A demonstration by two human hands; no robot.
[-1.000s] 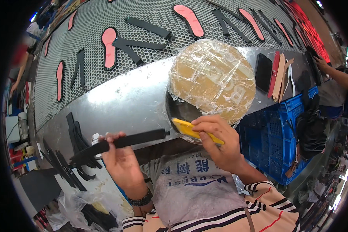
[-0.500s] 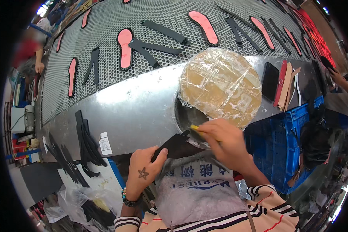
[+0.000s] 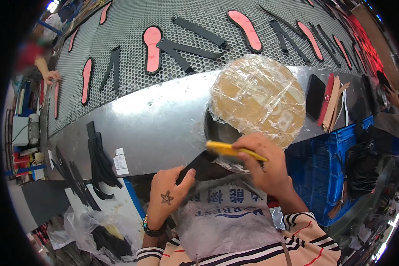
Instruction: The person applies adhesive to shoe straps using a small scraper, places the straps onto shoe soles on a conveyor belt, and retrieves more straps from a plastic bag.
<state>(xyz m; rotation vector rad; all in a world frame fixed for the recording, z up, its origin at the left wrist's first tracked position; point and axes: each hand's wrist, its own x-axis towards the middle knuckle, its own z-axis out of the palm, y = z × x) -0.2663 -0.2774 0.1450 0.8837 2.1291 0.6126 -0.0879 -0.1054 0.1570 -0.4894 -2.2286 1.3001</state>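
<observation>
My left hand (image 3: 167, 194) is closed on a black strap (image 3: 197, 166), whose free end points up and right toward the tub. In my right hand (image 3: 270, 166) is a yellow-handled brush (image 3: 249, 154); its head is blurred and lies over or just above the strap's far end. I cannot tell whether the two touch. Right behind the brush stands a round tub (image 3: 217, 132), its dark inside partly exposed. A tan disc wrapped in clear plastic (image 3: 259, 95) covers most of its top.
A metal mesh conveyor (image 3: 133, 26) carries pink insoles (image 3: 153, 48) and black straps (image 3: 193, 33). More straps (image 3: 97, 155) hang at the table's left edge by a white label (image 3: 120, 162). A phone (image 3: 315, 95) lies right; blue crates (image 3: 317, 173) stand below. Another person's hand (image 3: 52, 76) is far left.
The brush has come out from the tub's opening and swung left over the strap, showing more of its handle. Items on the conveyor sit slightly farther right. At far left, a person's hand touches an insole.
</observation>
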